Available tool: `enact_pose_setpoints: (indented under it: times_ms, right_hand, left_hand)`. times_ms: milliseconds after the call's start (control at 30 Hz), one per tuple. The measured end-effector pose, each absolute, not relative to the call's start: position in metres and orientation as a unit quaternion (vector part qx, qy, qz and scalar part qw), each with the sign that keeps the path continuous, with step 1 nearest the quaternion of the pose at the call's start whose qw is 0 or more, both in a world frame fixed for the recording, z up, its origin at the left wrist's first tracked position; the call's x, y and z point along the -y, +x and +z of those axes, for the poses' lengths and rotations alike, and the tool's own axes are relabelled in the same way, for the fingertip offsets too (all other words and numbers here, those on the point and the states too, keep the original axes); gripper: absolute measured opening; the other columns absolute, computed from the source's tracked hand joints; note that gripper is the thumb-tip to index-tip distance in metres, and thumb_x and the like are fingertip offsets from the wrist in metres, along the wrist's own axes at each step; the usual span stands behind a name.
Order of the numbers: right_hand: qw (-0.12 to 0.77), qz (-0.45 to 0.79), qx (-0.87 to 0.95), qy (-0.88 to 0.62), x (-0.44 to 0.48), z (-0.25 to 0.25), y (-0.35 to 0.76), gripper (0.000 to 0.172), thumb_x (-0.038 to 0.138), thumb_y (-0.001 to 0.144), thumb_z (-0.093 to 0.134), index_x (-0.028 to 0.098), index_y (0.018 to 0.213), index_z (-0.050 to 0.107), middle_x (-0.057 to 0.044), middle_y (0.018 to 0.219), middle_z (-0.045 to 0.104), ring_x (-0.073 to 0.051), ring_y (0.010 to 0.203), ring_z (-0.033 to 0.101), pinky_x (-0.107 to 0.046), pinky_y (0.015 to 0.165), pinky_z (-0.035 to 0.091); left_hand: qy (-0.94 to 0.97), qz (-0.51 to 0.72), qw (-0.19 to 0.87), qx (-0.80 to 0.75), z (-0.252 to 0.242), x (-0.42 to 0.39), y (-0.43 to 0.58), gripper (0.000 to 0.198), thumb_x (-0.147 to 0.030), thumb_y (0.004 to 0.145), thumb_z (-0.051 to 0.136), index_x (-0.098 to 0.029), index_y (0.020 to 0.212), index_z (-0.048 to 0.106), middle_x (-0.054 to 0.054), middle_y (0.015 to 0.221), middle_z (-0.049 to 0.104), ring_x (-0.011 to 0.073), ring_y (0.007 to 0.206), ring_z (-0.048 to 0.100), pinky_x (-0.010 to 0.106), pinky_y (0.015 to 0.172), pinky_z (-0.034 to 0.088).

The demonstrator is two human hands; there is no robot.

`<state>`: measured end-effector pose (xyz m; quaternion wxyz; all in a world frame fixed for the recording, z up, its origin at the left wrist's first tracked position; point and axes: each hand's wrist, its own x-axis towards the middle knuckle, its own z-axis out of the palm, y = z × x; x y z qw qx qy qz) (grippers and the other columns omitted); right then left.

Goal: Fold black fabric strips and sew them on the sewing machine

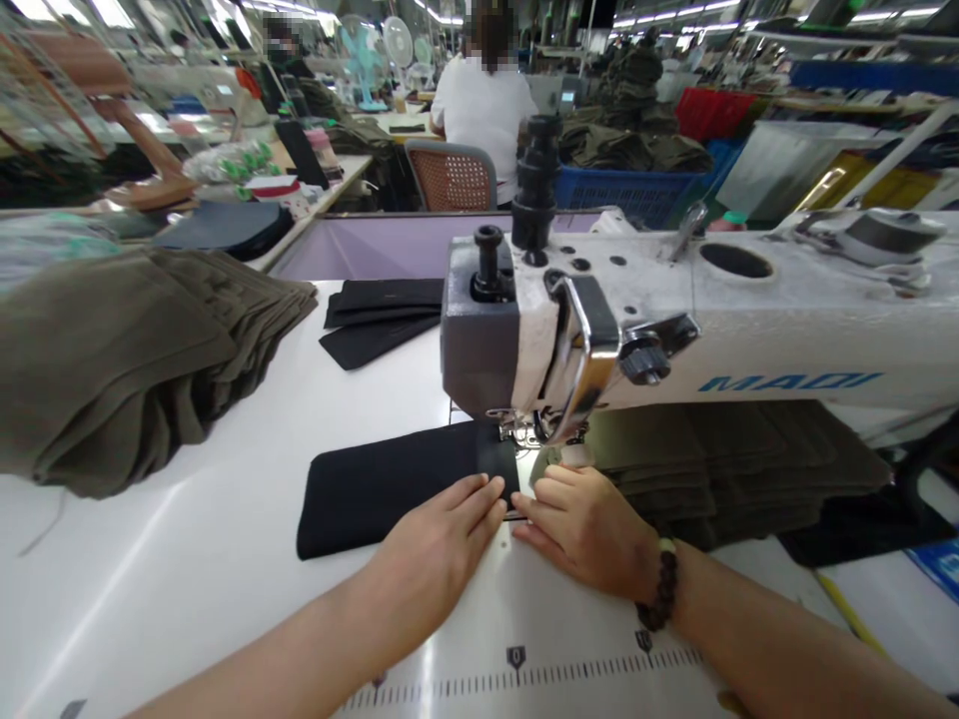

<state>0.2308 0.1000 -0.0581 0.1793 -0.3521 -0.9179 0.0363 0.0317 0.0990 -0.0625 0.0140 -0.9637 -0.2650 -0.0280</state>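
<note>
A folded black fabric piece point(390, 484) lies flat on the white sewing table, its right end under the presser foot point(524, 434) of a sewing machine point(749, 340). My left hand point(439, 544) rests on that piece near its right end, fingers stretched and lying flat. My right hand point(591, 524) is at the near right corner, fingers curled, with thumb and forefinger closed at the fabric's edge. How much cloth lies between them is partly hidden. A dark beaded bracelet point(660, 584) circles the right wrist.
Olive-brown fabric pieces form a stack point(127, 350) at the left and another stack point(719, 459) under the machine arm. More black pieces point(382, 315) lie behind. A printed ruler scale point(516, 676) runs along the front. Beyond the table a person in white point(483, 110) sits facing away.
</note>
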Motion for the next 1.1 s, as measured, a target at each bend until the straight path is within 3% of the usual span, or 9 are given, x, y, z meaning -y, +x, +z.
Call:
enact_pose_setpoints:
  times_ms: [200,400,733,933,1000,1100]
  right_hand:
    - [0.14,0.049,0.896,-0.419,-0.104,-0.059,0.227,0.02,0.027,0.084,0.052,0.014,0.097,0.06,-0.003,0.073,0.059,-0.016,0.069,0.051,-0.029,0.061,0.03]
    - [0.113,0.046,0.866,-0.485,-0.105,-0.06,0.22,0.031,0.027,0.081,0.057,0.013,0.109,0.054,-0.005,0.084,0.061,-0.018,0.077,0.053,-0.029,0.061,0.032]
    - [0.098,0.037,0.863,-0.495,-0.103,-0.059,0.219,0.028,0.027,0.081,0.055,0.015,0.106,0.054,-0.006,0.081,0.061,-0.018,0.074,0.054,-0.03,0.062,0.033]
    - [0.099,0.045,0.861,-0.496,-0.104,-0.058,0.217,0.029,0.025,0.08,0.057,0.015,0.107,0.055,-0.005,0.081,0.062,-0.018,0.073,0.054,-0.029,0.06,0.032]
    - [0.101,0.039,0.862,-0.496,-0.104,-0.059,0.217,0.029,0.024,0.08,0.057,0.014,0.107,0.056,-0.006,0.079,0.063,-0.019,0.073,0.055,-0.029,0.06,0.032]
    - [0.109,0.033,0.863,-0.492,-0.103,-0.062,0.217,0.028,0.023,0.08,0.058,0.015,0.107,0.057,-0.006,0.08,0.064,-0.019,0.073,0.056,-0.029,0.061,0.033]
  left_hand:
    - [-0.965,-0.019,0.001,0.26,-0.054,-0.117,0.034,0.031,-0.01,0.084,0.039,-0.006,0.113,0.05,0.014,0.121,0.052,0.0176,0.117,0.043,0.029,0.101,0.032]
    - [-0.956,-0.025,-0.031,0.292,-0.051,-0.137,0.038,0.031,-0.011,0.082,0.046,-0.004,0.113,0.051,0.016,0.119,0.052,0.0211,0.115,0.044,0.03,0.098,0.037]
    - [-0.945,-0.056,-0.06,0.318,-0.057,-0.16,0.039,0.018,-0.012,0.084,0.044,-0.011,0.099,0.055,0.008,0.099,0.059,0.0156,0.097,0.054,0.026,0.09,0.041]
    - [-0.947,-0.048,-0.042,0.314,-0.052,-0.16,0.039,0.018,-0.011,0.083,0.046,-0.011,0.098,0.056,0.008,0.101,0.059,0.0157,0.1,0.053,0.024,0.091,0.039]
    - [-0.946,-0.021,-0.03,0.322,-0.048,-0.157,0.041,0.023,-0.011,0.083,0.044,-0.01,0.104,0.054,0.01,0.107,0.058,0.0176,0.105,0.05,0.028,0.093,0.038]
    - [-0.918,0.033,-0.003,0.394,-0.046,-0.148,0.043,0.031,-0.011,0.085,0.038,-0.009,0.114,0.049,0.016,0.118,0.052,0.025,0.113,0.045,0.042,0.095,0.036]
